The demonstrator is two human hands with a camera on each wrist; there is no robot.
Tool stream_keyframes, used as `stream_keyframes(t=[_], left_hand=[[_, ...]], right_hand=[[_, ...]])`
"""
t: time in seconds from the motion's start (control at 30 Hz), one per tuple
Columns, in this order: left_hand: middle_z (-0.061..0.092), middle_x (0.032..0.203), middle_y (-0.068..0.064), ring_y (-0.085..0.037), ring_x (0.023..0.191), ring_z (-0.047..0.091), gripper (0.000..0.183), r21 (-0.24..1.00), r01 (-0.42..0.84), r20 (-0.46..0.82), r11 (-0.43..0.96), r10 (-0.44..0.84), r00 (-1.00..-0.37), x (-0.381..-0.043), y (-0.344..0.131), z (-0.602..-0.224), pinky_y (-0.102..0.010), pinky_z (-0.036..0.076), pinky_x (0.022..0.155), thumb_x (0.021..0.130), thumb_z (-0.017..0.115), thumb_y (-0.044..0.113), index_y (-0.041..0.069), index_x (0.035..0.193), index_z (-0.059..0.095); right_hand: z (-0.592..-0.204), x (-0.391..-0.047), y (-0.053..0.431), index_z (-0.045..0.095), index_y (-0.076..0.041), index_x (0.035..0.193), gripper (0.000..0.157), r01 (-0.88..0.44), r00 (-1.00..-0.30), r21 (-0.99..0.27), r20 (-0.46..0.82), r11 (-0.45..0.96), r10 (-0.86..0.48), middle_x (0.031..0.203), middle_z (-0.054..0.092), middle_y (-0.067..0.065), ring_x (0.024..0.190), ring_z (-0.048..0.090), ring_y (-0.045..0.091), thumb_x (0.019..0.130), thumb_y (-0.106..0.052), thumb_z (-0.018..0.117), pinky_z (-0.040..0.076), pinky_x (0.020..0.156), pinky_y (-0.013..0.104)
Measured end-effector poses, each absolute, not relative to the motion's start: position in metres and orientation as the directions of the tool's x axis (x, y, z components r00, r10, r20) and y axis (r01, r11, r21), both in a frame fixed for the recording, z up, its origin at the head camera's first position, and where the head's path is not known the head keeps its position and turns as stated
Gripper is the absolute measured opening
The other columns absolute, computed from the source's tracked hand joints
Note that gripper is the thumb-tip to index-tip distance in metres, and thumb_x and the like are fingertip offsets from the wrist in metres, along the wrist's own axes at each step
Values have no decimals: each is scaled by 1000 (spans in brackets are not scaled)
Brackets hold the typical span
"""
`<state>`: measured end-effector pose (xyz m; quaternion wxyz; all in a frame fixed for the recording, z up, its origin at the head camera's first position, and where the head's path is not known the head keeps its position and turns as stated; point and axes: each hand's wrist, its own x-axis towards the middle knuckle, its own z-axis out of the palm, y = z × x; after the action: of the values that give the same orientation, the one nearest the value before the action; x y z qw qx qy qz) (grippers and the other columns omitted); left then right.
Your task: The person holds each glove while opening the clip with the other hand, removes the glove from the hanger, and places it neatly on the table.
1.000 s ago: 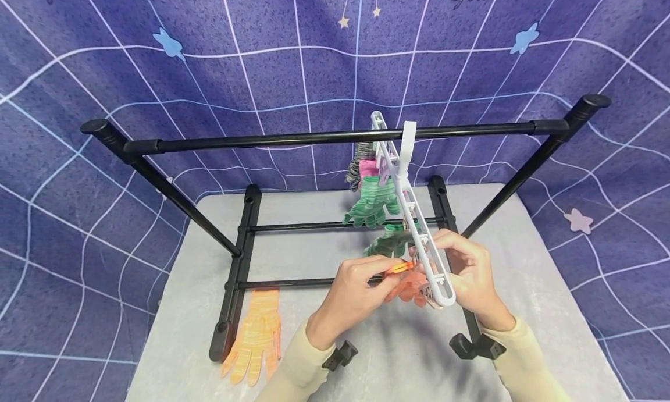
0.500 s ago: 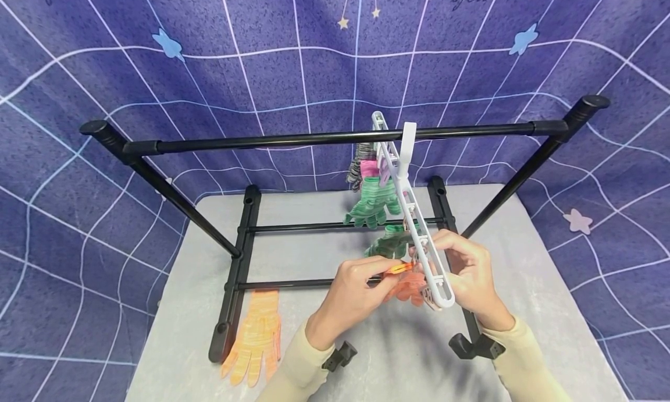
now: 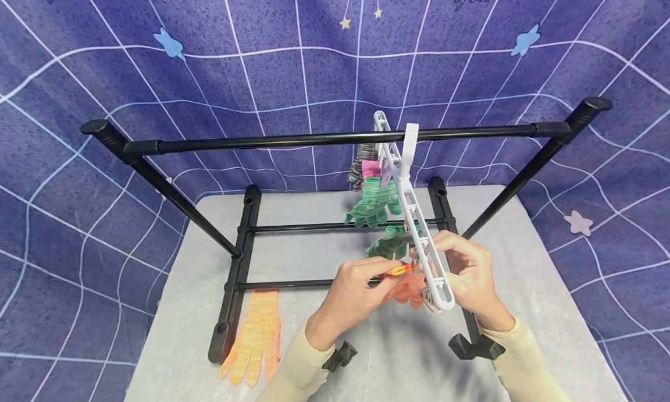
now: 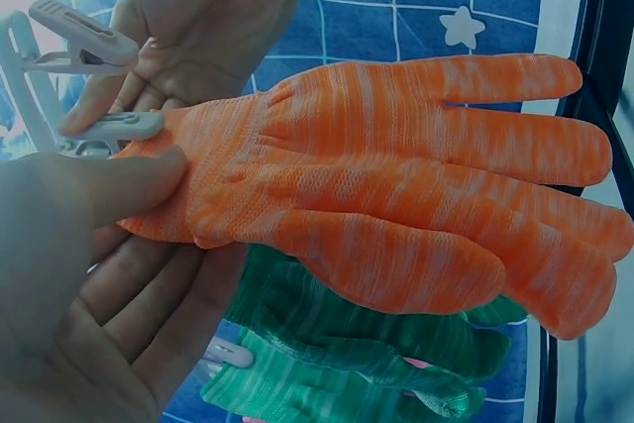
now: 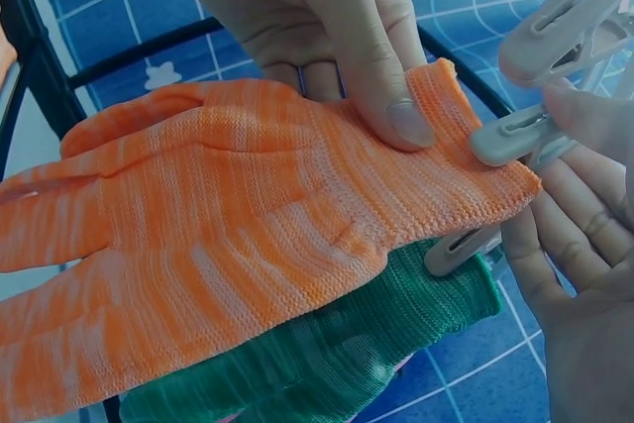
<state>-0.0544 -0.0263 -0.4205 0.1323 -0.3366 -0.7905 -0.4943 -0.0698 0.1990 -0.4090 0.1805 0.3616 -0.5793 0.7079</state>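
Observation:
My left hand [image 3: 361, 297] pinches the cuff of an orange knit glove [image 4: 367, 175] between thumb and fingers, and the glove stretches out sideways. My right hand [image 5: 594, 205] holds a pale clothespin [image 5: 515, 136] with its thumb on the clip's handle. That clip overlaps the edge of the cuff in both wrist views. The clip belongs to a white clip hanger [image 3: 410, 204], which hooks over a black bar. Another pale clip [image 5: 570, 22] stands close beside it. Green gloves [image 3: 374, 201] hang farther along the hanger, partly hidden behind the orange glove in the wrist views.
A black rack's top bar [image 3: 272, 140] spans above the table [image 3: 392, 355]. A second orange glove [image 3: 256, 338] lies at the front left, next to the rack's foot. Pink [image 3: 370, 168] and dark grey [image 3: 361, 163] pieces hang at the hanger's far end, near the purple curtain [image 3: 262, 88].

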Motion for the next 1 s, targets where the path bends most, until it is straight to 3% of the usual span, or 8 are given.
stream_keyframes(t=[0.17, 0.43, 0.73, 1.0], left_hand=[[80, 99, 0, -2, 82, 66, 21, 670, 683, 559, 292, 407, -722, -55, -26, -422, -20, 60, 76, 97, 75, 4, 7, 117, 83], [81, 105, -2, -9, 97, 76, 19, 659, 680, 551, 321, 410, -727, -55, -26, -423, -18, 59, 88, 98, 77, 6, 7, 116, 83], [81, 103, 0, -5, 88, 72, 19, 665, 676, 547, 317, 409, -730, -55, -26, -425, -17, 59, 80, 98, 77, 7, 8, 116, 83], [82, 106, -2, -10, 100, 77, 19, 673, 668, 540, 317, 406, -737, -55, -27, -427, -20, 59, 90, 98, 77, 7, 8, 116, 83]], right_hand=[[-409, -69, 199, 71, 11, 97, 30, -677, -672, -686, 724, -266, -157, 102, 78, 11, 97, 73, 22, 71, 26, 73, 55, 101, 33], [-408, -70, 197, 71, 12, 95, 28, -676, -666, -682, 728, -280, -166, 99, 78, 16, 97, 74, 24, 71, 24, 79, 56, 100, 34], [-409, -71, 198, 71, 12, 95, 27, -679, -662, -677, 731, -284, -163, 99, 78, 15, 96, 74, 23, 72, 26, 75, 57, 99, 33], [-411, -71, 197, 71, 12, 96, 30, -677, -659, -674, 734, -296, -165, 98, 78, 18, 96, 74, 25, 71, 27, 75, 57, 100, 34]])
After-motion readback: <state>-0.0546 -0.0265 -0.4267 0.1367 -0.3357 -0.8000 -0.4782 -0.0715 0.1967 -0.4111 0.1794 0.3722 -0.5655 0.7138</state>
